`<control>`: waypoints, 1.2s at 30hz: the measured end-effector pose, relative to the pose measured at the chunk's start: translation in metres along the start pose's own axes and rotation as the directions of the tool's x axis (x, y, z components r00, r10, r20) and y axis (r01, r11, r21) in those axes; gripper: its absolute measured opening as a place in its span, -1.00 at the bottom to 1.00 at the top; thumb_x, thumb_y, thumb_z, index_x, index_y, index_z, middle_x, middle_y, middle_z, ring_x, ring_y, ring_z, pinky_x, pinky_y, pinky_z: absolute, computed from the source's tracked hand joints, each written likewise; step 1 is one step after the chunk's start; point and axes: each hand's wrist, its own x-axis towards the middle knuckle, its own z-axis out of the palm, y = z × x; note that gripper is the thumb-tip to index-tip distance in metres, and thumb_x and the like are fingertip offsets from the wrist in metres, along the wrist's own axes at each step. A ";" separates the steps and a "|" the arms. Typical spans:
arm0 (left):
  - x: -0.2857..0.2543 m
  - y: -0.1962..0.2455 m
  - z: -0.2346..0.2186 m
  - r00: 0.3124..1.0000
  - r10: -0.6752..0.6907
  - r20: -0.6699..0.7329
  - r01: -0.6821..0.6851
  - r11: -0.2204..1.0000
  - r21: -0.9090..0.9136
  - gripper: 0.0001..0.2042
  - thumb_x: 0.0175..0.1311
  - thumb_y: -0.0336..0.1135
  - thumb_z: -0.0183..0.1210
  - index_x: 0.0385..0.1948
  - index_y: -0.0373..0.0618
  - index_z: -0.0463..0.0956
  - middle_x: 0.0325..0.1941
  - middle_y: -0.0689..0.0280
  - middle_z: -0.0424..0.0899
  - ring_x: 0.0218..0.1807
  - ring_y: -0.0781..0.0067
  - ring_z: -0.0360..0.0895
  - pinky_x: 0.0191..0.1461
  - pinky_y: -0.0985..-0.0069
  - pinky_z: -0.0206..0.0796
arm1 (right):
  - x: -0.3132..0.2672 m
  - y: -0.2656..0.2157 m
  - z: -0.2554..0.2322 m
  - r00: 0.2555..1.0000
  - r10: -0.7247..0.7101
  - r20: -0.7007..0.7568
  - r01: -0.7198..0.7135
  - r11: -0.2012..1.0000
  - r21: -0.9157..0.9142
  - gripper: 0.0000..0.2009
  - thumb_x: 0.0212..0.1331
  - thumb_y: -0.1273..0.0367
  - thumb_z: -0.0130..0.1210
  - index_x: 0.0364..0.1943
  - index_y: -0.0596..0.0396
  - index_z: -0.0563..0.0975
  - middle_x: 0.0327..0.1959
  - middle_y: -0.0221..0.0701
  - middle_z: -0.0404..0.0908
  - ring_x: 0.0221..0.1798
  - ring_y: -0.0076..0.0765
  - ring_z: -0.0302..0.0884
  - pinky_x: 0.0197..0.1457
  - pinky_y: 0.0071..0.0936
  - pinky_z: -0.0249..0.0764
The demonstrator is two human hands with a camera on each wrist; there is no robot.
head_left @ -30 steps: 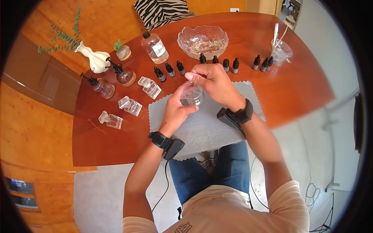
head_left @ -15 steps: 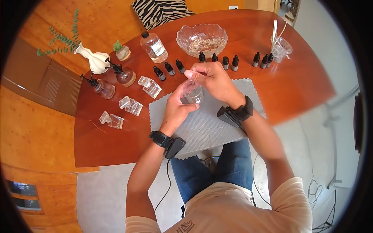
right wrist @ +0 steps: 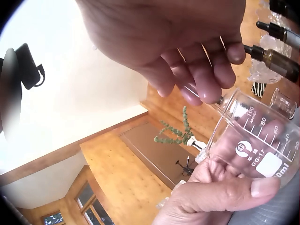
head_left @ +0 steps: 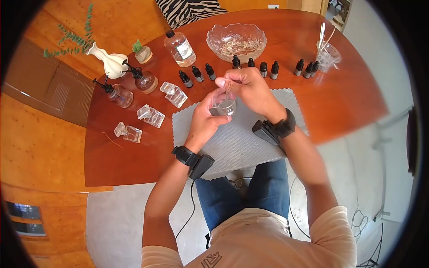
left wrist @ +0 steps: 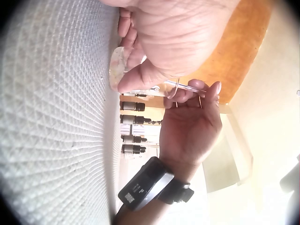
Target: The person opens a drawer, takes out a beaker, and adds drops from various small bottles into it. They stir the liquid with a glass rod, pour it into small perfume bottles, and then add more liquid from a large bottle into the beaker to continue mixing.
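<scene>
My left hand (head_left: 208,120) grips a clear glass beaker (right wrist: 262,140) with white graduations, holding it over the grey mat. Its thumb lies along the near side in the right wrist view, and the fingers wrap the far side. Above the rim, my right hand (head_left: 250,89) pinches a thin clear glass rod (left wrist: 187,87) between thumb and fingers. The rod slants down to the beaker's mouth; its lower end is hard to make out through the glass. A little clear liquid seems to sit at the beaker's bottom in the head view.
Several dark dropper bottles (head_left: 210,71) line the table beyond the hands. Square glass bottles (head_left: 174,94) and amber-toned spray bottles (head_left: 145,82) stand left. Behind are a large labelled bottle (head_left: 181,49), a glass bowl (head_left: 237,42) and a cup with sticks (head_left: 328,53).
The head view has shifted slightly. Both hands keep their hold on the beaker and the rod, with only small movement of the right hand over the rim.
</scene>
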 end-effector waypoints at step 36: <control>0.001 -0.003 0.001 1.000 0.010 -0.009 -0.010 1.000 -0.014 -0.36 -0.03 -0.58 0.37 0.24 -0.19 0.51 0.21 0.29 0.62 0.32 0.38 0.43 0.38 0.38 0.31 | 0.001 0.010 0.003 1.000 -0.011 0.007 0.011 0.996 0.092 -0.65 0.39 0.28 0.24 -0.48 0.31 0.58 -0.66 -0.36 0.50 -0.57 -0.59 0.32 -0.46 -0.40 0.30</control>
